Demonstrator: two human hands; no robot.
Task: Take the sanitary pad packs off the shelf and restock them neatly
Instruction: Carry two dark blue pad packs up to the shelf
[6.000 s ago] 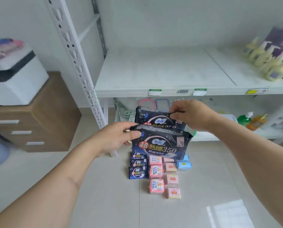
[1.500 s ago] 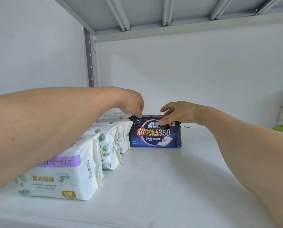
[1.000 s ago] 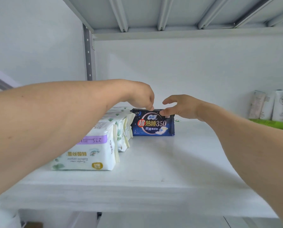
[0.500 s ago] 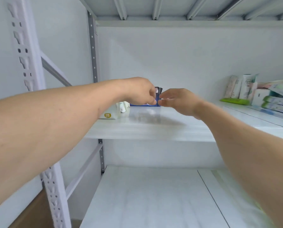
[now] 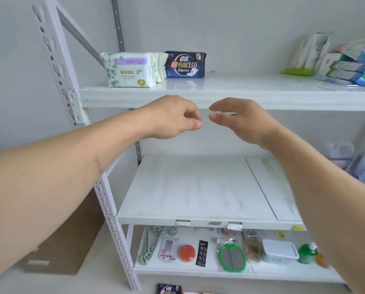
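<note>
Both hands have withdrawn from the upper shelf (image 5: 219, 96) and now hang in front of its front edge, holding nothing. The left hand (image 5: 173, 117) has its fingers curled loosely inward, thumb tip against them; the right hand (image 5: 241, 120) is relaxed and half open, fingers gently bent. The dark blue pad pack (image 5: 185, 64), released a moment ago, stands upright above and beyond the fingertips, just beside the row of white pad packs (image 5: 130, 70) to its left. This placement appears complete, so the next pack is likely due from the floor, where another dark blue pack (image 5: 169, 289) shows well below the hands. Legible print on the shelved blue pack: "350" with Chinese characters and a small round logo. The white packs' purple band looks inverted and unreadable. Price tags (image 5: 234, 225) on the middle shelf are too small to read.
</note>
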